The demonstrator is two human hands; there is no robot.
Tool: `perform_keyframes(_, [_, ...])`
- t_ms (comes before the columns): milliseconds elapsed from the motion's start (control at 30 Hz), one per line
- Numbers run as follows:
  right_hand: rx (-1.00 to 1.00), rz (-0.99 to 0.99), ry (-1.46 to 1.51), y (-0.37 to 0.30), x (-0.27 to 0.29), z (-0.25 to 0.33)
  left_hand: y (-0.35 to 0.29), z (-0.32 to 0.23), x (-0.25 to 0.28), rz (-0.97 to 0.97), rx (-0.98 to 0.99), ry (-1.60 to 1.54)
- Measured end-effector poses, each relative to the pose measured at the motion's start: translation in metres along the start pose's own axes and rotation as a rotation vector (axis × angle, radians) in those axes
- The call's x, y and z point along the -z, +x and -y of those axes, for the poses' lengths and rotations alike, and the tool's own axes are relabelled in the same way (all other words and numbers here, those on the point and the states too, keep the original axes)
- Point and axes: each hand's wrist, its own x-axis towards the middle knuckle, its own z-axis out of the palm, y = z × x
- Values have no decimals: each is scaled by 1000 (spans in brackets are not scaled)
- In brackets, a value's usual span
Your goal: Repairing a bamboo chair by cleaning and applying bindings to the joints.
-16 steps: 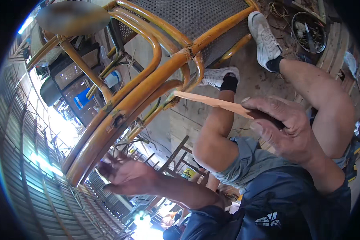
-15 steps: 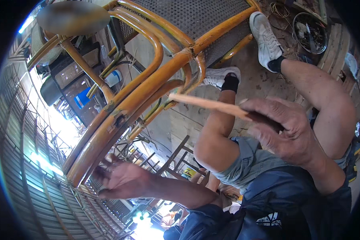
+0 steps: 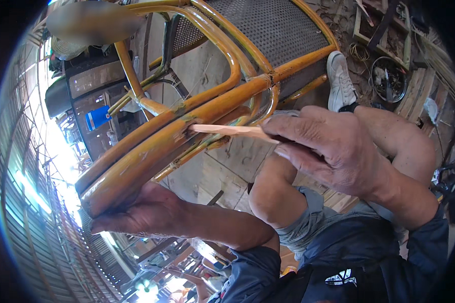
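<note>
My right hand (image 3: 333, 151) pinches a slim, pale wooden stick (image 3: 227, 130) between thumb and fingers. The stick's far tip meets a dark, damaged hole (image 3: 186, 132) in a thick pole of an orange-brown rattan chair (image 3: 220, 107). At the lower left, my left hand (image 3: 149, 212) is closed around the end of that pole from below, its fingers partly hidden behind it. Dark woven mesh (image 3: 268, 30) fills the chair's panel at the top. The poles look glossy, with worn patches near the hole.
A round metal bowl (image 3: 388, 80) of dark scraps stands at the upper right, beside a wooden frame (image 3: 359, 33) and planks (image 3: 414, 98). Behind the chair are a blue container (image 3: 98, 118) and a dark mesh-backed chair (image 3: 93, 83). Corrugated metal wall (image 3: 30, 217) lines the left.
My right hand has moved left, bringing the stick's tip to the hole. My left hand, open before, has closed on the pole's end. The chair has shifted slightly in view.
</note>
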Motion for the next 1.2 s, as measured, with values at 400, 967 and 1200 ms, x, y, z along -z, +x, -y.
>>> perform_keyframes(400, [-469, 166, 355, 29, 6, 46, -8, 11, 14, -43, 80, -140])
perform_keyframes(967, [-237, 235, -236, 50, 0, 65, -7, 23, 7, -5, -64, -521])
perform_keyframes(1200, [67, 242, -804, 40, -4, 88, -66, 104, 22, -463, 992, -511])
